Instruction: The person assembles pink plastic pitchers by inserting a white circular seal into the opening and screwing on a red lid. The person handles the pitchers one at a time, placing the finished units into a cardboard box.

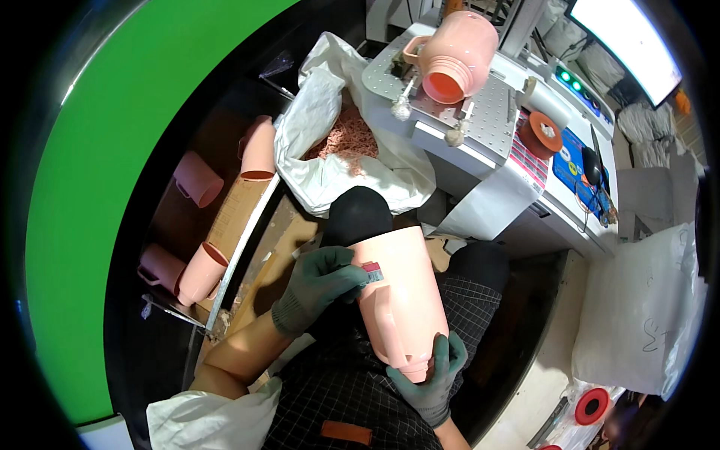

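A pink plastic flask body (405, 281) with a side handle lies across my lap, its narrow threaded neck toward me. My right hand (433, 379), in a grey-green glove, is closed round the neck end. My left hand (322, 285), gloved alike, pinches at a small red-and-grey label (371, 273) against the flask wall, just beyond the handle's far end. Whether the label is stuck down all along cannot be seen, as the fingertips cover its left edge.
Another pink flask body (459, 56) sits on a perforated metal plate (487, 112) at the machine. A white sack (304, 169) holds pink shavings. Several pink flask bodies (202, 274) lie on the left. A bright screen (630, 45) and a brown tape roll (540, 135) are at right.
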Tool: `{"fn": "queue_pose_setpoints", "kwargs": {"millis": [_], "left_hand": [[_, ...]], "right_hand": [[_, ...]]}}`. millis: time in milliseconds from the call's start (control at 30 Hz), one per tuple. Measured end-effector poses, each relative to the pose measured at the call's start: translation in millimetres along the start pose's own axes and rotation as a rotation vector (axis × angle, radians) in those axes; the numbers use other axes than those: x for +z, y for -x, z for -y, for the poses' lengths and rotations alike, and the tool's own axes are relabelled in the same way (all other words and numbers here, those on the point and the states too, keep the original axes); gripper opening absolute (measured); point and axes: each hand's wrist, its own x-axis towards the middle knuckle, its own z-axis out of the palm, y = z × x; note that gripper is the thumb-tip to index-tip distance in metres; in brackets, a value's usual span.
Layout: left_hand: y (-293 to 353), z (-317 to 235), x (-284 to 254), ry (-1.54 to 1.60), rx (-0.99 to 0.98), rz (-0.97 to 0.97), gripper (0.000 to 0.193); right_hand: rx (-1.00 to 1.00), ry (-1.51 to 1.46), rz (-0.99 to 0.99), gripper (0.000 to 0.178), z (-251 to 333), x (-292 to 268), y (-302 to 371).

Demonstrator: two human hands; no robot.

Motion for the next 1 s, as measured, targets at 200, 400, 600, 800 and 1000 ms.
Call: {"fn": "queue_pose_setpoints", "kwargs": {"millis": [200, 400, 600, 800, 1000], "left_hand": [[-0.6, 9.3, -14.8, -0.488, 0.149, -0.072, 0.025], [-15.8, 63.4, -57.0, -0.508, 0.525, -0.240, 0.058], [-69.7, -2.3, 37.2, -0.825, 0.913, 0.217, 0.071], [-206.7, -109.2, 90.6, -1.508, 1.617, -0.093, 0.068], [-268.3, -159.4, 59.8, -1.593, 1.840, -0.065, 0.045]], "right_hand": [[-0.084, 0.083, 0.013, 0.108, -1.1, 4.1, 4.8], [0.073, -0.159, 0.004, 0.116, -0.8, -8.0, -8.8], [0.341, -0.979, -0.260, 0.120, -1.7, -31.7, -30.7], [0.252, -1.040, -0.707, 0.107, -9.6, -97.2, -55.0], [0.021, -0.078, -0.828, 0.112, -45.3, -119.1, -106.9]]}}
